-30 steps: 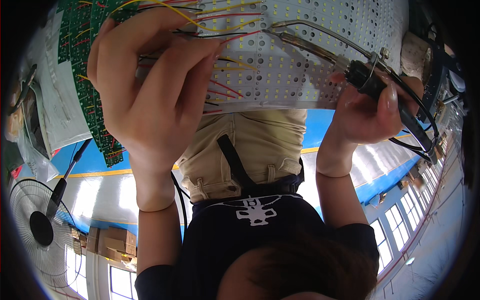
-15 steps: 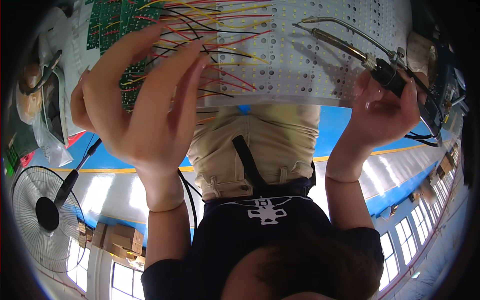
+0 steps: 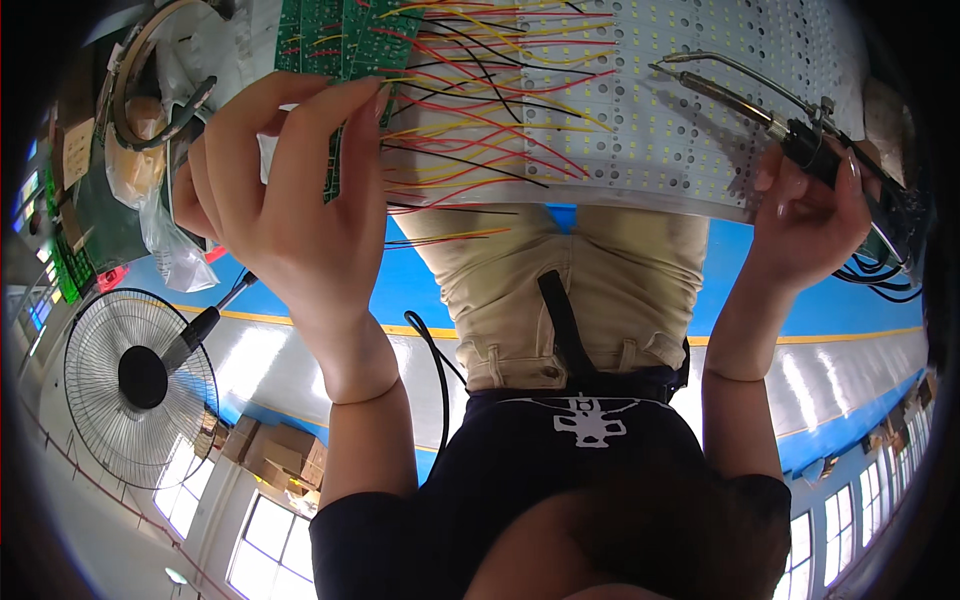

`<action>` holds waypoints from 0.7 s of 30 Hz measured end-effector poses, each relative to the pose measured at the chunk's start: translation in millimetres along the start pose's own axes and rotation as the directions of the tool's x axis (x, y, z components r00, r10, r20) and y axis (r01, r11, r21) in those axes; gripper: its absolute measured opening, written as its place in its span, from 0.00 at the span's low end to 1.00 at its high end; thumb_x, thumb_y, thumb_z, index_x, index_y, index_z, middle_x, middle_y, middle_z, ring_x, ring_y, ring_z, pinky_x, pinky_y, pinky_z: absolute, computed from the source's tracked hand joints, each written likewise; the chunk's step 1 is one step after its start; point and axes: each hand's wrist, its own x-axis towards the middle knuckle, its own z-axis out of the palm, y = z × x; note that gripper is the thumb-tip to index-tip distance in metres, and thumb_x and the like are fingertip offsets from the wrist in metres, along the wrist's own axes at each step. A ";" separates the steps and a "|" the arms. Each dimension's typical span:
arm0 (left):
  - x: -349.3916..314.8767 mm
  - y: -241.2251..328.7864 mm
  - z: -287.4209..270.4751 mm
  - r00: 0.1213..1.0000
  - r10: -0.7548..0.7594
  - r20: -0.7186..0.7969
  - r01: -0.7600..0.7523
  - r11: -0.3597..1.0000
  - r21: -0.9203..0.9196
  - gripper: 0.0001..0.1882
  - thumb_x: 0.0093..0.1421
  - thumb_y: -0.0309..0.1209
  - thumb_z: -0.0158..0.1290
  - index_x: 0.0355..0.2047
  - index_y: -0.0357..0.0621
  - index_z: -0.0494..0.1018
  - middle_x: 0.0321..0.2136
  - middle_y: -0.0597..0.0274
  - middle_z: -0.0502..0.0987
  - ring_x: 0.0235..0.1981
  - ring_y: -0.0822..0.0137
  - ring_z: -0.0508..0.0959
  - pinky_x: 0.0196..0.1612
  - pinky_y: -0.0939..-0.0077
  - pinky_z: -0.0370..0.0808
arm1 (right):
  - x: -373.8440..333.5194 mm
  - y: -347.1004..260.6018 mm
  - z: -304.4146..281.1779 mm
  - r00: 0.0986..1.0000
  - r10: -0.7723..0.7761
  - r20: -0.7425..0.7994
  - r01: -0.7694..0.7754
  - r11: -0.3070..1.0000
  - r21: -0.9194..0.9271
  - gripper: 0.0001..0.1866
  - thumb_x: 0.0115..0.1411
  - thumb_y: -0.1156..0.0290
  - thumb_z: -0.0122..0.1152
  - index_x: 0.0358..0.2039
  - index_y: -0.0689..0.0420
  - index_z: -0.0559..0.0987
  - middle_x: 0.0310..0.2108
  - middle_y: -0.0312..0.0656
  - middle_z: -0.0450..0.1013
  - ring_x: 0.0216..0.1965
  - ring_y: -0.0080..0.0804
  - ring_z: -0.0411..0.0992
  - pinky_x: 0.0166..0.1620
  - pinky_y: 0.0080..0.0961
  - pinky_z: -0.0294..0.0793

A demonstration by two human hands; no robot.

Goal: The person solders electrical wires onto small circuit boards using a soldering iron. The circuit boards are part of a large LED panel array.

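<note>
My right hand (image 3: 815,205) is closed round the black handle of a soldering iron (image 3: 735,105), whose tip points left above a white perforated board (image 3: 650,150) with rows of small yellowish chips. A thin metal tube runs along the iron and ends near its tip. My left hand (image 3: 290,190) is over the green circuit boards (image 3: 345,40), thumb and forefinger close together at their right edge. What lies between those fingertips is too small to make out. Red, black and yellow wires (image 3: 480,100) reach rightward from the green boards across the white board.
At the left edge of the worktop are a curved hose (image 3: 125,110) and a clear plastic bag (image 3: 175,250). A standing fan (image 3: 145,375) is at the lower left, with cardboard boxes (image 3: 285,460) behind it. Black cables (image 3: 885,280) hang under the right side.
The whole view has shifted to the right. Against the boards, my left hand has moved left off the wires, and its thumb and forefinger have drawn together. The soldering iron stays over the white board.
</note>
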 end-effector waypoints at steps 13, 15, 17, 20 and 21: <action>13.6 -2.4 5.3 0.984 0.173 0.052 -0.174 0.985 0.017 0.08 0.43 0.33 0.63 0.27 0.60 0.78 0.33 0.81 0.73 0.31 0.76 0.70 0.45 0.72 0.56 | 2.6 -2.8 0.5 0.999 0.032 0.041 -0.039 0.982 0.184 0.13 0.61 0.73 0.41 0.35 0.70 0.71 0.11 0.41 0.60 0.10 0.26 0.59 0.18 0.21 0.63; 17.1 -2.7 4.6 0.978 0.197 0.075 -0.198 0.980 0.009 0.08 0.43 0.33 0.63 0.27 0.59 0.77 0.32 0.80 0.72 0.31 0.75 0.70 0.45 0.72 0.57 | 1.3 -7.4 2.0 0.992 0.116 0.053 -0.121 0.986 0.111 0.11 0.57 0.68 0.43 0.30 0.63 0.70 0.13 0.39 0.59 0.13 0.25 0.55 0.21 0.25 0.60; 20.9 -1.0 3.6 0.970 0.222 0.096 -0.223 0.975 -0.002 0.08 0.43 0.33 0.62 0.27 0.58 0.77 0.32 0.79 0.71 0.32 0.75 0.69 0.44 0.72 0.57 | 1.9 -7.1 1.3 0.991 0.113 0.071 -0.121 0.985 0.122 0.11 0.57 0.68 0.43 0.30 0.62 0.70 0.13 0.39 0.59 0.13 0.24 0.55 0.21 0.25 0.60; 27.6 9.2 1.7 0.961 0.227 0.157 -0.225 0.974 -0.029 0.09 0.43 0.32 0.62 0.26 0.57 0.76 0.31 0.76 0.70 0.32 0.73 0.69 0.44 0.70 0.57 | 2.2 -5.8 2.2 0.993 0.106 0.058 -0.114 0.979 0.168 0.12 0.57 0.70 0.42 0.31 0.66 0.71 0.12 0.41 0.60 0.11 0.26 0.56 0.20 0.24 0.63; 30.7 15.7 0.5 0.952 0.228 0.203 -0.227 0.974 -0.025 0.09 0.42 0.32 0.62 0.26 0.56 0.76 0.31 0.75 0.70 0.32 0.72 0.69 0.44 0.70 0.58 | 2.2 -5.1 2.6 0.994 0.103 0.029 -0.107 0.973 0.205 0.12 0.58 0.72 0.42 0.32 0.69 0.71 0.11 0.43 0.60 0.09 0.27 0.57 0.18 0.24 0.66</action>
